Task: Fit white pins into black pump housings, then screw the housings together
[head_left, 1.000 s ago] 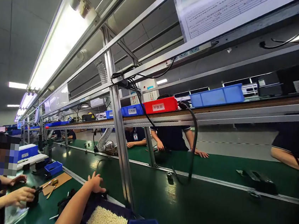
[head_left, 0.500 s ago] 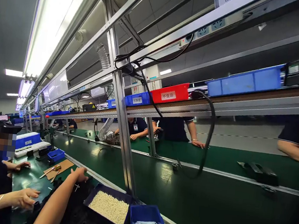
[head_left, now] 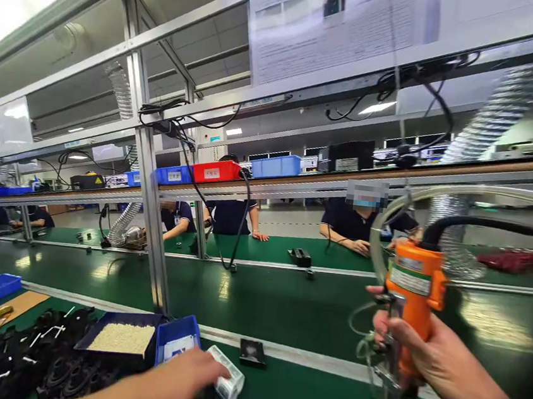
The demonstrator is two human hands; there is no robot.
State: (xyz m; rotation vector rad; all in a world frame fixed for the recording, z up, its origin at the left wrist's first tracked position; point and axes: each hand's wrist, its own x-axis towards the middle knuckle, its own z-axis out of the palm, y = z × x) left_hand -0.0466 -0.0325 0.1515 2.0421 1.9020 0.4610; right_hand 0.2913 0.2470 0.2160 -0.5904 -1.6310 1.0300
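Note:
At the right, my right hand point(head_left: 444, 364) is wrapped round an orange electric tool point(head_left: 412, 291) with a metal mechanism below it. A clear tube and a black cable run from the tool's top. My left hand point(head_left: 175, 383) reaches in from the bottom, its fingers over a white packet point(head_left: 227, 376); whether it grips anything is hidden. Just behind it stands a blue bin point(head_left: 198, 326) holding white pieces. Left of that bin is a dark tray of small cream pellets point(head_left: 122, 338). Black plastic parts point(head_left: 26, 352) lie piled at the lower left.
A metal post point(head_left: 147, 225) rises behind the trays, and a shelf above carries a red bin point(head_left: 215, 171). A small black block point(head_left: 253, 352) lies near the rail. Several people sit across the green bench. A silver duct point(head_left: 493, 128) hangs at the right.
The view has swung right. The orange tool in my right hand has come into view. The forearm reaching over the black parts is gone, and my left hand is now beside the blue bin.

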